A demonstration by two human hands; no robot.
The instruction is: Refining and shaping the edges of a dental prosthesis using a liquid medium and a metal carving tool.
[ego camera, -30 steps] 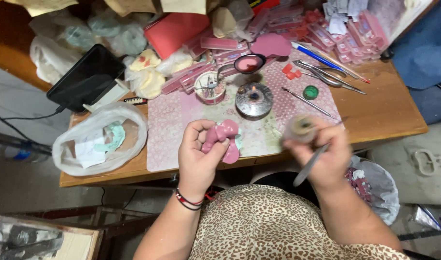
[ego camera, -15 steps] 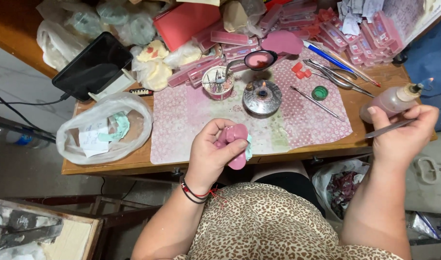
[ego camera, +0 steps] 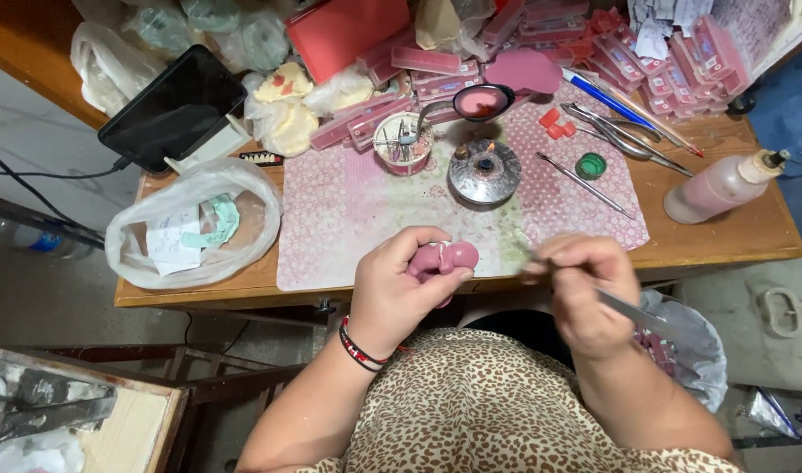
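My left hand [ego camera: 399, 293] grips a pink moulded piece [ego camera: 445, 258] at the front edge of the wooden table [ego camera: 734, 236]. My right hand [ego camera: 585, 289] is closed round a thin metal tool [ego camera: 633, 311], just right of the pink piece; the tool's tip is blurred. Both hands hover over the pink patterned mat [ego camera: 366, 219]. A plastic squeeze bottle of pink liquid [ego camera: 720, 186] lies on the table at the right, apart from both hands.
A round metal burner [ego camera: 485, 171], a small cup of tools [ego camera: 402, 140], a spoon with pink material [ego camera: 475, 102], metal instruments [ego camera: 624, 127] and a green cap [ego camera: 591, 165] lie behind. A white bag [ego camera: 195, 223] and black tablet [ego camera: 173, 109] sit left. Pink boxes [ego camera: 593, 35] crowd the back.
My right hand has put the squeeze bottle down at the table's right and come back left to the pink piece, still with the metal tool. My left hand has barely moved.
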